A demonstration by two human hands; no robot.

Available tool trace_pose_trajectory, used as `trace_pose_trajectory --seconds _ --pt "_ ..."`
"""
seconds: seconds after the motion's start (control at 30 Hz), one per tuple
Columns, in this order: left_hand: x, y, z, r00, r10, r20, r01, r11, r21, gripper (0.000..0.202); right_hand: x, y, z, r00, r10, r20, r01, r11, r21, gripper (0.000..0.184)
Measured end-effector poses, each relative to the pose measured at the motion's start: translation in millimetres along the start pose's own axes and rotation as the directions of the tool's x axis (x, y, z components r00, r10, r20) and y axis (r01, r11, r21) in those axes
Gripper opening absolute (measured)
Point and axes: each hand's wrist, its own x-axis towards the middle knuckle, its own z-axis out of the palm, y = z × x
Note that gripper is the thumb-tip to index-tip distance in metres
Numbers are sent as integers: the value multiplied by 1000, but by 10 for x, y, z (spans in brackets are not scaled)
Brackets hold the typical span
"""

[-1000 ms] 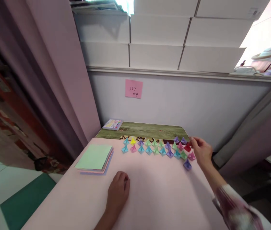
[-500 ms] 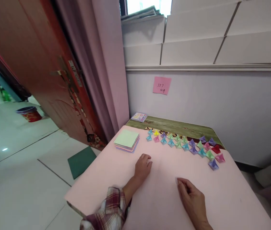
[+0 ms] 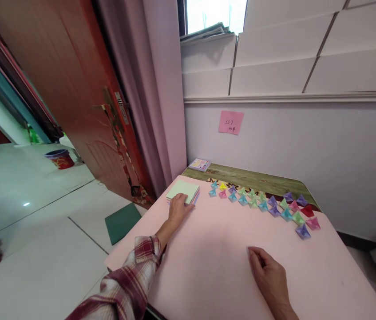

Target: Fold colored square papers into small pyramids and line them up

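My left hand (image 3: 178,207) reaches to the near edge of a stack of coloured paper squares (image 3: 185,191) with a light green sheet on top; its fingers lie on the stack's corner. My right hand (image 3: 267,275) rests on the pink table (image 3: 214,249) near the front, fingers loosely curled, nothing in it. Several small folded paper shapes (image 3: 261,202) in blue, green, purple, pink and red lie in rows along the table's far side, away from both hands.
A small printed packet (image 3: 200,165) sits on the green wooden strip (image 3: 257,178) at the table's back. A pink note (image 3: 231,122) is stuck on the wall. A curtain (image 3: 154,98) and a red-brown door (image 3: 74,98) stand to the left; a green mat (image 3: 121,221) lies on the floor.
My right hand left the folded shapes and came down to the table's front. My left hand moved from the table's middle out to the paper stack. The view swung left.
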Motion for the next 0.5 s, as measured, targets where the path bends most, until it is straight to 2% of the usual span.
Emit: trace_pose_trajectory --seconds 0.1,0.33,0.5 --pt "39 -69 26 999 -47 19 47 999 -7 19 -1 -1 3 1000 -22 -13 22 1000 5 34" --pt "75 -28 -16 995 -68 72 70 997 -23 26 7 -16 -3 999 -34 -23 34 999 -20 35" --pt "149 -46 -34 983 -163 83 167 984 -55 12 2 -32 -16 999 -43 -31 42 999 -23 36"
